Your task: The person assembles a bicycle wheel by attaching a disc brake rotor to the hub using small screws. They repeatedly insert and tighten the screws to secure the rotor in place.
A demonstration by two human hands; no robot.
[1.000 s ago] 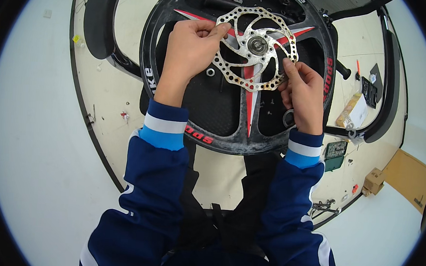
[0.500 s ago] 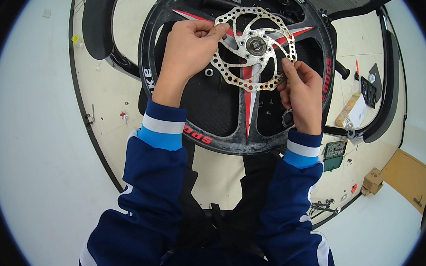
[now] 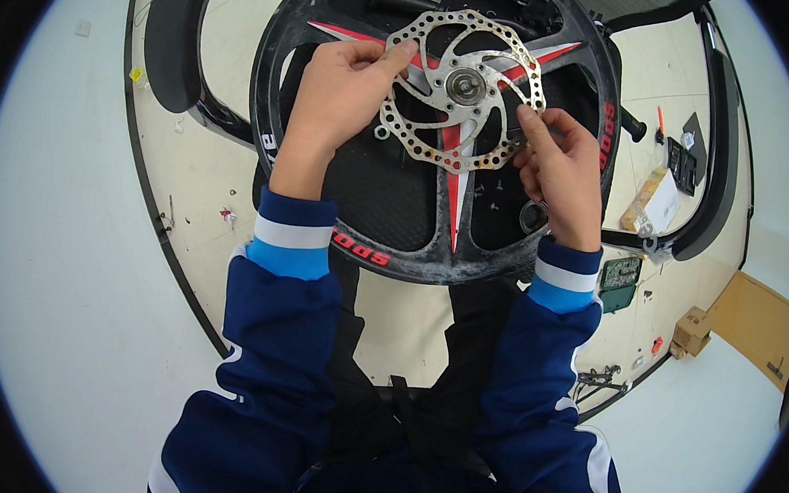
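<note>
A silver brake disc (image 3: 437, 139) with curved spokes and a holed rim lies over the hub (image 3: 467, 86) of a black bicycle wheel (image 3: 393, 263) with red and white spokes. My left hand (image 3: 352, 86) pinches the disc's rim at its upper left, thumb on top. At the lower right edge, my right hand (image 3: 558, 162) grips the rim between thumb and curled fingers. The undersides of both grips are hidden. The wheel rests flat on a black chair seat (image 3: 384, 192).
A metal nut (image 3: 382, 132), a dark ring (image 3: 534, 217) and several small screws lie on the seat, seen between the spokes. Chair armrests (image 3: 174, 39) flank the wheel. On the floor at right are a tool case (image 3: 680, 165), a green box (image 3: 618, 296) and a cardboard box (image 3: 692, 330).
The disc has turned slightly on the hub, with both hands still on its rim. Wheel and left hand have shifted a little left in the picture.
</note>
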